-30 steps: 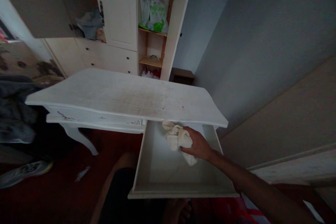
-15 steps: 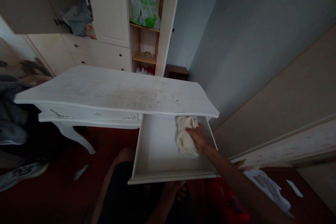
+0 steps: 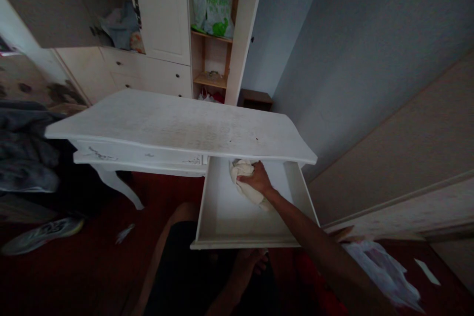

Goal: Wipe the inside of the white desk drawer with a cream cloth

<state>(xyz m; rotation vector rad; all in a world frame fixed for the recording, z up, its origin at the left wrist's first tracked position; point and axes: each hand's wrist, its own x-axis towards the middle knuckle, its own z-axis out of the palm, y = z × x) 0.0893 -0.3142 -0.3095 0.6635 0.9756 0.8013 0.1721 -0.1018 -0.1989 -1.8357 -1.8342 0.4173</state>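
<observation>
My right hand (image 3: 257,177) is closed on a cream cloth (image 3: 246,190), pressing it against the white floor of the pulled-out drawer (image 3: 222,222). The cloth is bunched near the back of the drawer, left of its middle. Below the drawer front, in shadow over my lap, is my left hand (image 3: 246,266). Its fingers look curled, with a small pale spot at their tip; what they hold, if anything, cannot be made out. The drawer belongs to a white desk (image 3: 166,113) with a smudged, worn top.
Behind the desk stands an open white wardrobe (image 3: 166,19) with plastic bags (image 3: 218,10) on a shelf. Dark clothes (image 3: 25,148) are heaped at left, above a shoe (image 3: 44,236) on the red floor. A white plastic bag (image 3: 381,266) lies at right.
My right hand has moved left and toward the back of the drawer with the cloth. The view has shifted slightly. My left hand stays low below the drawer.
</observation>
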